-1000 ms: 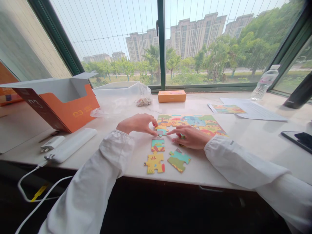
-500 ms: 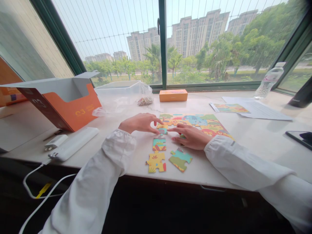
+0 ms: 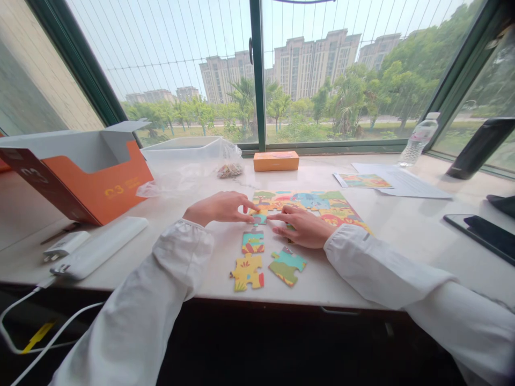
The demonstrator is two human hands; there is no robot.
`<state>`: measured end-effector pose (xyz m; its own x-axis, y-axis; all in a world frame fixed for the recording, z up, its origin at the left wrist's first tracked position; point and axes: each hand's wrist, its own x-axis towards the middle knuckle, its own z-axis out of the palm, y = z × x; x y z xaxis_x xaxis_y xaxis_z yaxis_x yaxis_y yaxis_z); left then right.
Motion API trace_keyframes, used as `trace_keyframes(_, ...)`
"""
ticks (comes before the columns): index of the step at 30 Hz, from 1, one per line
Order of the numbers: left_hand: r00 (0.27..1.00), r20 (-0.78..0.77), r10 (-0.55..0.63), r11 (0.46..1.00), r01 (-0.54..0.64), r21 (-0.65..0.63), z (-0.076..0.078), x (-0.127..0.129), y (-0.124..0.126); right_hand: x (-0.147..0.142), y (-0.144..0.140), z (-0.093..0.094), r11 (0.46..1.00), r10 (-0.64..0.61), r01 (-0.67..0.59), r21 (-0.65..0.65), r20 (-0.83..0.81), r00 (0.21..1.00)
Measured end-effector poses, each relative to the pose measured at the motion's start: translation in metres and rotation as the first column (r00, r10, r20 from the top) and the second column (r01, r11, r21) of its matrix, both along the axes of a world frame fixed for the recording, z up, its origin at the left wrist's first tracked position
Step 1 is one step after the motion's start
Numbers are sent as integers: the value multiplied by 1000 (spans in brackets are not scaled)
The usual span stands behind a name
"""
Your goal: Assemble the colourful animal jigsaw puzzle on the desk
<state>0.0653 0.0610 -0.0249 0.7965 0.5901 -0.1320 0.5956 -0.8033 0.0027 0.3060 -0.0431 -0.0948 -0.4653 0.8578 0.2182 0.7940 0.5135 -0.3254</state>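
A small teal and yellow puzzle piece [image 3: 259,219] lies at the lower left edge of a partly joined jigsaw puzzle [image 3: 341,208]. My left hand [image 3: 220,208] has its thumb and forefinger on this piece, gripping it from the left. From the right, my right hand [image 3: 302,227] reaches to the same piece with its forefinger stretched out, the other fingers loosely apart. It partly hides the puzzle and another piece under the palm. Nearer me lie a teal piece with red and yellow [image 3: 253,242], a yellow piece [image 3: 248,272] and a teal and green piece [image 3: 287,266].
An orange box [image 3: 86,177] and a white power bank [image 3: 102,247] stand left. Behind are a clear bin [image 3: 181,150], a bag of pieces [image 3: 230,170] and a small orange box [image 3: 276,161]. Right are a picture card [image 3: 364,180], paper [image 3: 422,185], a bottle [image 3: 419,139] and a phone [image 3: 483,236].
My view has turned slightly to the right, so everything sits further left. Both hands stay at the same puzzle piece, with little visible movement of the fingers.
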Motion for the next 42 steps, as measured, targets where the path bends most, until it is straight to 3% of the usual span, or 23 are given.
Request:
trace_keyframes(16, 1000, 14, 20, 1000, -20, -10, 0, -2, 2, 1, 4, -3, 999, -37, 37, 40, -13, 999)
trace_keyframes(23, 998, 18, 61, 998, -60, -24, -4, -9, 12, 6, 4, -1, 987, -156, 158, 36, -40, 987)
trace_keyframes(29, 999, 50, 20, 998, -17, -56, -7, -3, 9, 11, 6, 4, 965, -248, 253, 65, -75, 966)
trace_keyframes(37, 986, 157, -56, 997, 46, 67, -12, 8, -3, 20, 15, 0, 953, -290, 296, 71, -75, 954)
trace_keyframes(42, 975, 215, -52, 989, 21, 147, -20, 20, -9, 23, 16, 1, 946, -313, 317, 63, -68, 947)
